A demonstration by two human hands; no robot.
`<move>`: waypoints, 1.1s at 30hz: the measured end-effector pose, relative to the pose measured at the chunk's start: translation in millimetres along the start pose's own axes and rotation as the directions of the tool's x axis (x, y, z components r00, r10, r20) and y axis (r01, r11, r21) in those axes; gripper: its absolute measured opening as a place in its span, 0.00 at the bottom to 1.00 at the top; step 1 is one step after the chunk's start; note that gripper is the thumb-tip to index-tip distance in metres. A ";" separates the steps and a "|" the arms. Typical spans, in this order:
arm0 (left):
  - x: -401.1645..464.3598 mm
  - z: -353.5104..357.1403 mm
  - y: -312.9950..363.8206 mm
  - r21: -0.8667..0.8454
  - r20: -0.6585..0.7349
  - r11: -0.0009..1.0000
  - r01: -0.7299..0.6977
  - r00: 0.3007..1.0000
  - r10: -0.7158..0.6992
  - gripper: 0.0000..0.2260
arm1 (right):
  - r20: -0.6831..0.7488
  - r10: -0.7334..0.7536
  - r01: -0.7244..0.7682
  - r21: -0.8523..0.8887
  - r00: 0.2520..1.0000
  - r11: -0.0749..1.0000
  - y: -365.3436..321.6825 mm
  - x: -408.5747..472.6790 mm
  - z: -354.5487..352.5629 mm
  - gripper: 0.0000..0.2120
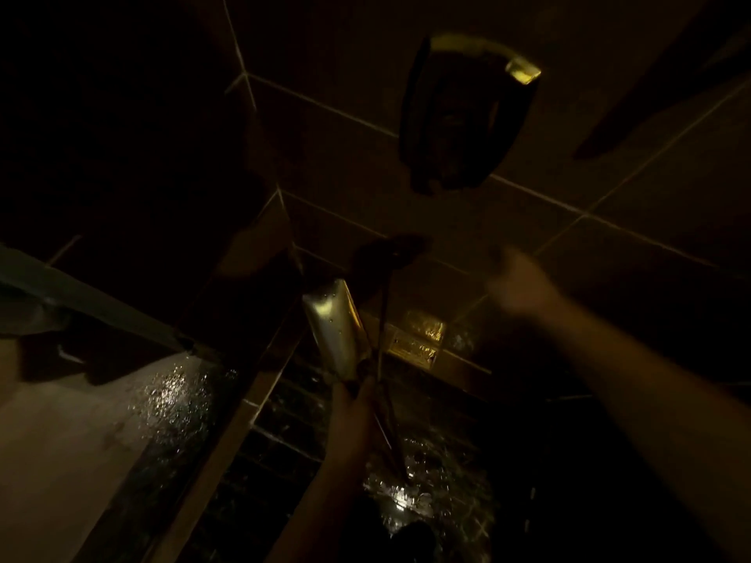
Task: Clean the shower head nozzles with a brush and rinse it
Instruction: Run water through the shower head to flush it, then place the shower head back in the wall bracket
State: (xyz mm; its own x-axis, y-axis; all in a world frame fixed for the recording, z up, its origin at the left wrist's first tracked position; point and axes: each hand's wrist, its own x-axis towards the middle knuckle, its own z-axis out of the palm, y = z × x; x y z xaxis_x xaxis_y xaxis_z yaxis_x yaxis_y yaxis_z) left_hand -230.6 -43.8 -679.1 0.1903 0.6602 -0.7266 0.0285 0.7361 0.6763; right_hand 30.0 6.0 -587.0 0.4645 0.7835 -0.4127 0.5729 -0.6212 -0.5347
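The head view is very dark. A large shower head (463, 115) hangs high on the tiled wall (609, 188), its dark underside facing down and its metal arm catching a yellow glint at the upper right.

Lower in the middle, the left hand (357, 394) reaches up to the bottom end of a shiny, wet metal piece (335, 327) that looks like a hand shower. Beside it hangs a thin hose (384, 319). The fingers seem closed round that bottom end, but the dark makes this uncertain.

The right hand (518, 284) is raised near the wall, blurred, well apart from both fixtures; I cannot tell how its fingers lie or whether it holds anything.

Water glistens on the dark floor (406, 493) below and on the pale ledge (122, 420) at left.
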 end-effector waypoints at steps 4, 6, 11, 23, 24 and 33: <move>-26.3 25.9 40.8 0.015 0.090 0.998 -0.065 0.994 0.063 0.09 | 0.267 -0.043 0.000 0.161 0.963 0.987 42.7 -111.5 29.2 0.14; -47.6 44.4 57.9 0.067 0.142 0.991 -0.119 0.984 0.109 0.04 | 0.283 -0.072 0.000 0.249 0.957 0.969 37.0 -146.4 30.3 0.16; -107.7 100.2 106.6 0.143 0.312 0.948 -0.283 0.922 0.228 0.09 | 0.065 -0.171 0.136 0.364 0.983 0.921 6.4 -198.0 -14.8 0.18; -236.9 199.3 200.5 0.188 0.663 0.632 -0.752 0.572 0.483 0.10 | -0.416 -0.235 0.385 0.323 0.879 0.865 -6.0 -251.8 -161.6 0.15; -247.8 205.6 208.4 0.176 0.670 0.594 -0.785 0.538 0.511 0.10 | -0.436 -0.233 0.399 0.342 0.869 0.851 -8.5 -255.1 -172.6 0.14; -310.3 247.4 306.1 0.138 0.549 0.084 -0.987 0.147 0.823 0.08 | -0.569 -0.253 0.480 0.293 0.782 0.827 -36.0 -291.1 -284.4 0.08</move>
State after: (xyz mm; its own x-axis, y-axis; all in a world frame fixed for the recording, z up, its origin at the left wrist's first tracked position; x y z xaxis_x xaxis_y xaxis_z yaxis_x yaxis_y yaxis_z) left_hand -38.1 -60.4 -216.6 0.5905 0.6203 0.5164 -0.0504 -0.6102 0.7906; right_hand 66.2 -203.1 -237.9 0.6028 0.7634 0.2321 0.4988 -0.1335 -0.8564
